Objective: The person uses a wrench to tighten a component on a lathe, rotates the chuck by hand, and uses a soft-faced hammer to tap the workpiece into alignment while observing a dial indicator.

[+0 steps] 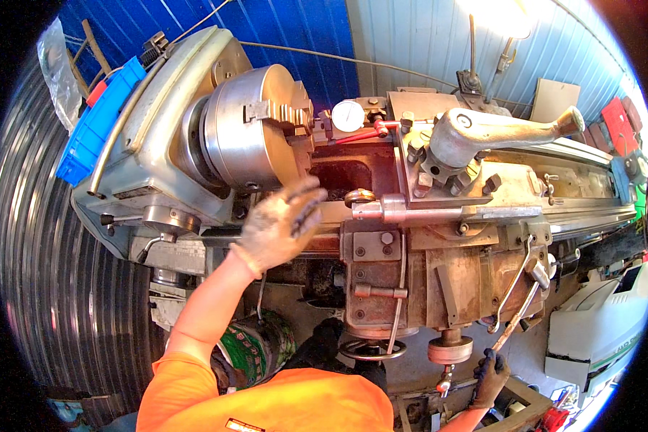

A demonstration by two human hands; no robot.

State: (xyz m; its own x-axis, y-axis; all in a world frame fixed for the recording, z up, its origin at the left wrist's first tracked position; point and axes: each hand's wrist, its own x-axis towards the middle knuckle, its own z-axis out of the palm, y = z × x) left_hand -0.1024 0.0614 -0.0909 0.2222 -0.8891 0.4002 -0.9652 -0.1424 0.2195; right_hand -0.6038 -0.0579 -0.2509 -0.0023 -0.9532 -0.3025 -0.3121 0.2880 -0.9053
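My left hand (281, 219), in a soiled light glove, reaches up beside the lower face of the steel lathe chuck (245, 133). Its fingers are stretched out and hold nothing; whether they touch the chuck I cannot tell. At lower right my right hand (489, 378), in a dark-fingered glove, is closed round the lower end of a long lever (518, 315) on the carriage. Right of the left hand, a thick round bar (392, 209) points toward the chuck from the tool post (446, 162). A small round metal part (360, 196) sits by its tip.
A white-faced dial gauge (348, 116) on a red arm stands behind the bar. The tool post's big handle (504, 133) sticks out to the right. A handwheel (372, 351) and a T-handled rod (381, 291) face me. A blue bin (101, 122) rests on the headstock.
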